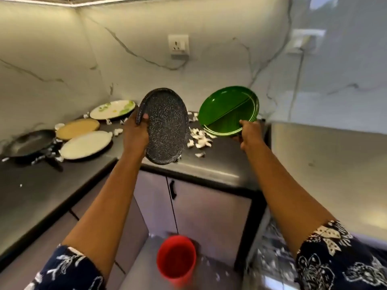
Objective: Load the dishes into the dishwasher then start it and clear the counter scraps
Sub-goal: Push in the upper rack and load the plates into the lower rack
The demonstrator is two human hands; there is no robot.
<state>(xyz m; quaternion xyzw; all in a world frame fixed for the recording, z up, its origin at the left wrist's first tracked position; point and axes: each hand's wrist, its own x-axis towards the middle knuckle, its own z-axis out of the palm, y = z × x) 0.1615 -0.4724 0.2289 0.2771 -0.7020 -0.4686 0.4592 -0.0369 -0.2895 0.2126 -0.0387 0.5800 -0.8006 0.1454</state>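
My left hand (136,130) grips the rim of a black speckled plate (167,130), tilted up above the counter edge. My right hand (249,132) holds a green divided plate (226,109) by its lower rim, also tilted and lifted off the counter. White scraps (201,139) lie scattered on the dark counter (209,164) between and below the two plates. Further left on the counter sit a soiled white plate (113,109), a tan plate (77,128), a cream plate (85,147) and a black frying pan (29,143). The open dishwasher rack (272,258) shows blurred at lower right.
A red bin (177,258) stands on the floor below, between my arms. Grey cabinet doors (199,206) run under the counter. A steel appliance top (324,160) is on the right. A wall socket (179,46) is on the marble backsplash.
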